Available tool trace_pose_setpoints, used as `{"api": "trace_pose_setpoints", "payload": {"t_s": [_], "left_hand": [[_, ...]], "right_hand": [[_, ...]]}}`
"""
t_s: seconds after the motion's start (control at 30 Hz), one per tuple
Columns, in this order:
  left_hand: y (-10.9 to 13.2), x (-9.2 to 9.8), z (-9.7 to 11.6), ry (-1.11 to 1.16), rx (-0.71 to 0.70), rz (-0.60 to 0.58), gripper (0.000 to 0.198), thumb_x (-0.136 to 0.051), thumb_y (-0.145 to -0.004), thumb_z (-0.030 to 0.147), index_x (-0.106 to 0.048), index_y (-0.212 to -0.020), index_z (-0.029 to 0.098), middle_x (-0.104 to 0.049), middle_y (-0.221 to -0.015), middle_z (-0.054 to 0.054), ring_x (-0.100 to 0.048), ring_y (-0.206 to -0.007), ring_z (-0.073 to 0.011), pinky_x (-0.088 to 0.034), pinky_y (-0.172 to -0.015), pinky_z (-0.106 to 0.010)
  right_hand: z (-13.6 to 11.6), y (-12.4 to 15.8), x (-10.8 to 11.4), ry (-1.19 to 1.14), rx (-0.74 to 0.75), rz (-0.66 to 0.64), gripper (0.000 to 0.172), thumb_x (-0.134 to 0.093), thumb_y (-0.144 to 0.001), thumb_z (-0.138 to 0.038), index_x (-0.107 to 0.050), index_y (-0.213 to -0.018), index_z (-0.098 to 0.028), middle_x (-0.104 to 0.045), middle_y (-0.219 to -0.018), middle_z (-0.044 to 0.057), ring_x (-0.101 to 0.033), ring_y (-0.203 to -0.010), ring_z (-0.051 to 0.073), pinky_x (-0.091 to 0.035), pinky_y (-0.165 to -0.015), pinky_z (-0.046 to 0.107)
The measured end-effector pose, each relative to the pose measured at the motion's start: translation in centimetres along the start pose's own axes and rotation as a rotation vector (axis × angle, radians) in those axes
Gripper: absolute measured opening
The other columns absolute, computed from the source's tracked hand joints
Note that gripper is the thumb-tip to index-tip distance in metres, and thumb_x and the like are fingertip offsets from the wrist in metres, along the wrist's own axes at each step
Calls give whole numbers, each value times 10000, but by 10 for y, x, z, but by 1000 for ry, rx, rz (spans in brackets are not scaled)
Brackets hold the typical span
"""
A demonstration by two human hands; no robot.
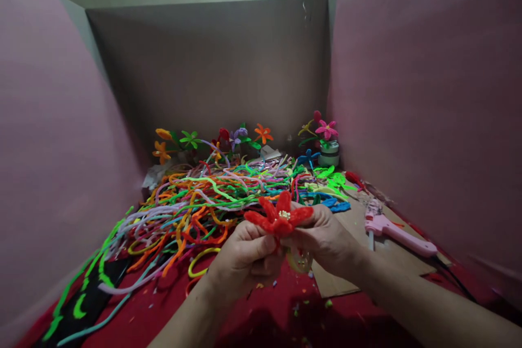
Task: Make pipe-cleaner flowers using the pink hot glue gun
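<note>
A red pipe-cleaner flower (279,217) with a small pale bead centre is held up between both my hands. My left hand (243,261) is closed in a fist around its lower part, thumb against the petals. My right hand (326,240) pinches the petals on the right side, fingers curled. Under my right hand a small yellowish round thing (300,262) shows, too hidden to name. A big tangled heap of coloured pipe cleaners (204,201) lies just beyond my hands.
A pink glue gun (397,232) lies at right on brown cardboard (346,277). Finished pipe-cleaner flowers (220,138) stand along the back wall, with a pink flower in a small pot (328,144). Pink and brown panels enclose the red table (277,315).
</note>
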State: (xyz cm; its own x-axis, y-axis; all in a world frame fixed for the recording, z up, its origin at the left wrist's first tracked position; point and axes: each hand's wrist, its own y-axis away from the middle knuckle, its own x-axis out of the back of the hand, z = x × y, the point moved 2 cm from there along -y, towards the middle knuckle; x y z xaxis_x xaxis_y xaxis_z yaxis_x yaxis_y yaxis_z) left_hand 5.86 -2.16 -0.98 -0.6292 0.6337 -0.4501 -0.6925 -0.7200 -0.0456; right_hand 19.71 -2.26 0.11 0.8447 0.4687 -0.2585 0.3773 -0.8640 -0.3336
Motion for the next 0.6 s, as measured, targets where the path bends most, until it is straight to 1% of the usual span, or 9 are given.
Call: {"api": "trace_pose_setpoints", "payload": {"t_s": [0.1, 0.17, 0.23, 0.3, 0.37, 0.4, 0.47, 0.53, 0.6], "left_hand": [[1, -1, 1, -15, 68, -12, 344, -683, -646, 410, -517, -546, 126, -356, -410, 60, -184, -313, -5, -151, -299, -150], [1, -4, 5, -127, 3, 62, 341, -642, -689, 432, -524, -577, 132, -402, -431, 50, -238, -302, -14, -186, -299, -157], [0, -7, 8, -333, -136, 220, 291, -570, -761, 421, -566, -679, 143, -484, -487, 28, -377, -343, -53, -289, -340, -177], [0, -10, 10, -565, -306, 412, 225, -529, -803, 378, -591, -793, 162, -539, -562, 17, -484, -459, -93, -385, -440, -203], [2, -11, 9, -737, -441, 555, 179, -543, -796, 346, -597, -825, 178, -548, -607, 22, -481, -514, -97, -406, -509, -208], [2, -10, 8, -802, -472, 599, 162, -547, -793, 334, -598, -812, 181, -547, -619, 21, -474, -530, -98, -403, -523, -207], [3, -8, 7, -871, -470, 644, 155, -531, -801, 318, -589, -757, 181, -523, -602, 24, -449, -524, -97, -385, -521, -204], [2, -5, 7, -865, -426, 648, 182, -498, -818, 314, -577, -720, 182, -460, -542, 38, -400, -475, -90, -349, -478, -205], [2, -3, 8, -837, -381, 635, 188, -481, -827, 316, -581, -737, 184, -402, -510, 52, -348, -439, -82, -306, -443, -206]], "right_hand": [[2, 2, -1, -44, -38, 10, 76, -739, -641, -267, -711, -619, -200, -590, -666, -10, -488, -601, 96, -401, -540, 224], [2, 1, -2, -60, -26, 66, 91, -714, -673, -273, -707, -611, -206, -554, -577, -18, -476, -561, 96, -392, -513, 223], [4, -2, -2, -76, -4, 128, 97, -697, -691, -283, -710, -626, -212, -516, -518, -26, -465, -531, 96, -390, -498, 224], [5, -8, -3, -83, 15, 174, 91, -699, -686, -292, -718, -657, -208, -537, -552, -16, -477, -544, 101, -400, -506, 231], [7, -14, -4, -78, 18, 198, 105, -700, -681, -302, -729, -708, -205, -585, -638, 6, -501, -587, 108, -411, -531, 239], [7, -16, -5, -73, 16, 197, 121, -698, -682, -309, -733, -735, -206, -599, -671, 14, -508, -608, 112, -413, -543, 243], [8, -21, -5, -57, 19, 181, 138, -695, -683, -316, -737, -767, -215, -611, -691, 16, -513, -638, 117, -413, -565, 245], [7, -25, -3, -21, 33, 152, 139, -697, -681, -309, -737, -786, -227, -616, -695, 13, -513, -666, 119, -412, -587, 244], [5, -27, 0, 29, 50, 120, 127, -704, -674, -292, -739, -781, -232, -624, -715, 12, -509, -681, 116, -411, -598, 239]]}}
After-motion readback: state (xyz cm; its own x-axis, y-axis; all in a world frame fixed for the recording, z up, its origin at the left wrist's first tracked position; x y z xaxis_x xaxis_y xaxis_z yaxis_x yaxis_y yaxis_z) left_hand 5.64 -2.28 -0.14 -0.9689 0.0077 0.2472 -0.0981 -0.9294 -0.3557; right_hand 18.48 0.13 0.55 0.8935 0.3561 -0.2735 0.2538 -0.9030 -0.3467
